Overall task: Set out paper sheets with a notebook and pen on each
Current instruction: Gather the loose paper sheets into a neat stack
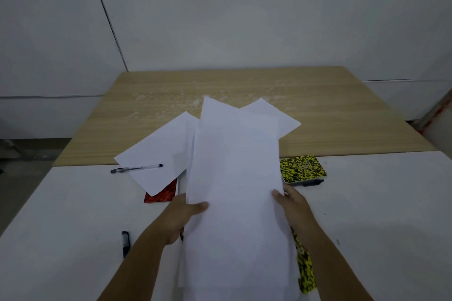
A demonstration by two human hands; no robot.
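both hands – left hand (182,212), right hand (292,205) – pinch the paper stack (234,178) by its side edges above the white table's (73,227) middle, likely to deal sheets; notebooks and pens lie scattered nearby.

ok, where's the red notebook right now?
Head view, left of centre: red notebook lies on the white table, mostly under a paper sheet, beside the left hand.

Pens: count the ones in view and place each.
3. A clear pen lies on the left sheet, a dark one beside the far yellow notebook, another at near left. The held paper may hide more.
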